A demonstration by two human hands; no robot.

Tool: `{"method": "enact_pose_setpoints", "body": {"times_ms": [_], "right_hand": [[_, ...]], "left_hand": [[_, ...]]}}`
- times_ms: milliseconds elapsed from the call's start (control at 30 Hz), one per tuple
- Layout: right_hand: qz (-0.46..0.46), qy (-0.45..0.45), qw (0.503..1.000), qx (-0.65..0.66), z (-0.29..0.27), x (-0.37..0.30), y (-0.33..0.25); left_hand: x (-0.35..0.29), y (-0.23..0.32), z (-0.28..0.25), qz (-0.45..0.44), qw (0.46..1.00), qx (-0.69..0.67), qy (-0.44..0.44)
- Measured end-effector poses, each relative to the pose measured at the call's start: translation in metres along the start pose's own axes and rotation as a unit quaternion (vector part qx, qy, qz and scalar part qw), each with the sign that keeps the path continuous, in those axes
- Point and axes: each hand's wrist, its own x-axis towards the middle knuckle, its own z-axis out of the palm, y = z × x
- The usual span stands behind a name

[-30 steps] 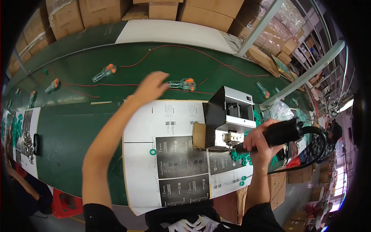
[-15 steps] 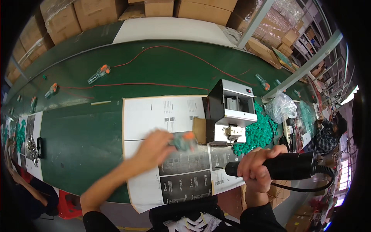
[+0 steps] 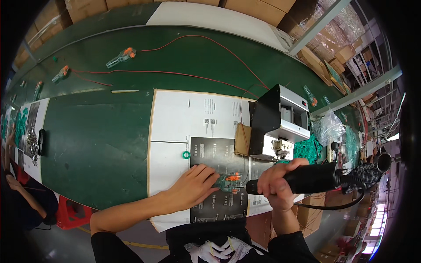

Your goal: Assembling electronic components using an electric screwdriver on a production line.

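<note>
My left hand (image 3: 193, 184) grips a translucent teal plastic device with orange parts (image 3: 230, 179), resting it low over the printed sheet (image 3: 169, 118). In my right hand (image 3: 278, 184) is a black electric screwdriver (image 3: 311, 179), held level with its nose pointing left. The screwdriver's tip is right beside the orange end of the device; whether they touch I cannot tell. A small green ring (image 3: 186, 154) lies on the sheet just beyond my left hand.
Beyond my right hand stands a black and silver machine (image 3: 285, 120), with a brown cardboard piece (image 3: 243, 139) at its left side. Green rings (image 3: 309, 149) and a clear plastic bag (image 3: 331, 127) are beside it. More teal devices (image 3: 123, 57) and red wires lie along the far table.
My left hand has brought the device right and nearer to me, up to the screwdriver. The screwdriver has shifted slightly left. The green ring now shows on the sheet. The view has turned a little.
</note>
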Motion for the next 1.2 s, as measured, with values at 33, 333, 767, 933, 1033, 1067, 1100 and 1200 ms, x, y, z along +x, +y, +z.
{"method": "enact_pose_setpoints", "body": {"times_ms": [33,333,767,933,1033,1067,1100,1200], "right_hand": [[0.003,-0.002,1.0,-0.001,0.0,0.0,0.001],[0.013,-0.015,1.0,-0.003,0.0,0.003,0.008],[0.01,-0.053,0.998,-0.026,-0.003,0.004,0.008],[0.008,-0.052,0.998,-0.043,-0.001,-0.003,0.011],[-0.04,-0.106,0.992,-0.058,0.002,-0.001,0.013],[-0.065,-0.133,0.987,-0.066,0.003,0.0,0.013],[-0.064,-0.133,0.987,-0.066,0.005,0.001,0.012],[-0.081,-0.165,0.977,-0.109,0.011,0.003,0.007]], "left_hand": [[-0.001,0.0,0.0,-0.001,1.0,-0.001,-0.005],[-0.003,-0.003,0.002,0.01,1.0,-0.006,0.004],[-0.002,-0.004,-0.002,0.006,1.0,-0.009,-0.003],[-0.004,-0.004,0.0,0.01,1.0,-0.007,0.005],[-0.005,-0.005,0.001,0.006,1.0,-0.007,0.01],[-0.005,-0.005,0.002,0.002,1.0,-0.007,0.014],[-0.004,-0.004,0.002,-0.002,1.0,-0.007,0.017],[-0.006,-0.003,-0.002,-0.025,0.999,-0.011,0.026]]}}
